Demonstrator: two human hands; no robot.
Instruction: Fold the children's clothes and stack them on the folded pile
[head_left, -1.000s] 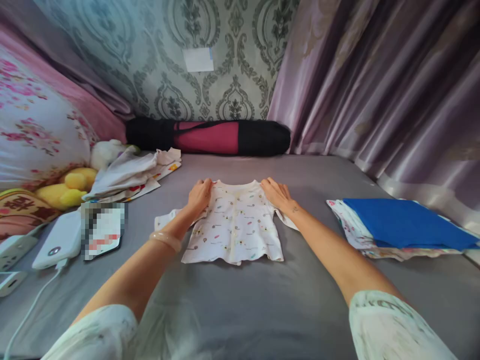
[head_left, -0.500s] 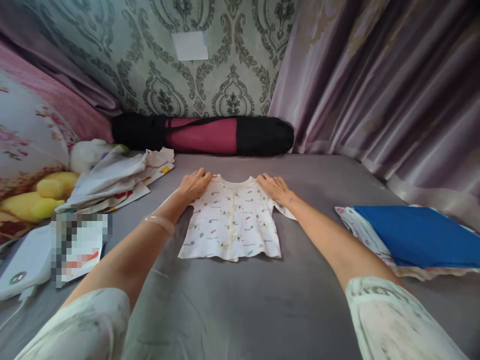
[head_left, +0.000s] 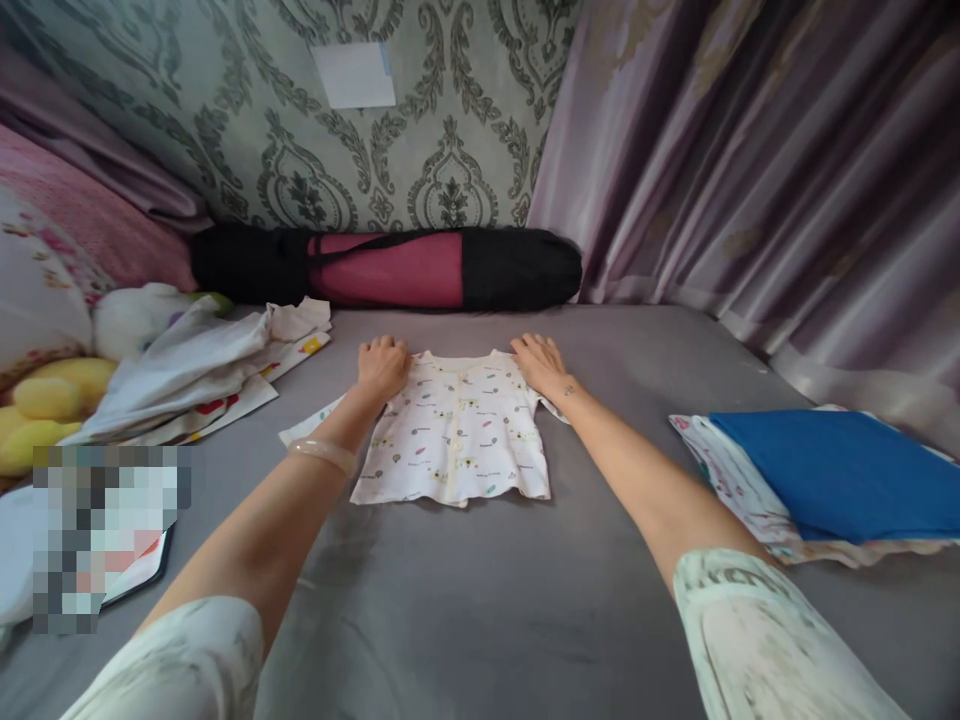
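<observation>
A small white baby shirt (head_left: 455,430) lies front up on the grey bed sheet, its neckline facing the far side. It has a button front and a print of tiny figures. My left hand (head_left: 384,366) is at its left shoulder with the fingers curled down on the cloth. At the right shoulder, my right hand (head_left: 540,363) has its fingers bent over the fabric. The fingertips and thumbs are partly hidden. The left sleeve sticks out beyond my left forearm, and the right sleeve is partly covered by my right wrist.
A long black and pink bag (head_left: 386,268) lies along the wall. Folded blue cloth (head_left: 832,470) rests on other fabrics at right. At left are a crumpled pale garment (head_left: 187,360), yellow plush (head_left: 56,390) and a partly blurred phone-like object (head_left: 139,570).
The view has shifted, so most surroundings appear farther left. My left hand has turned more upright at the shoulder, and more of the left sleeve shows. The shirt still lies flat.
</observation>
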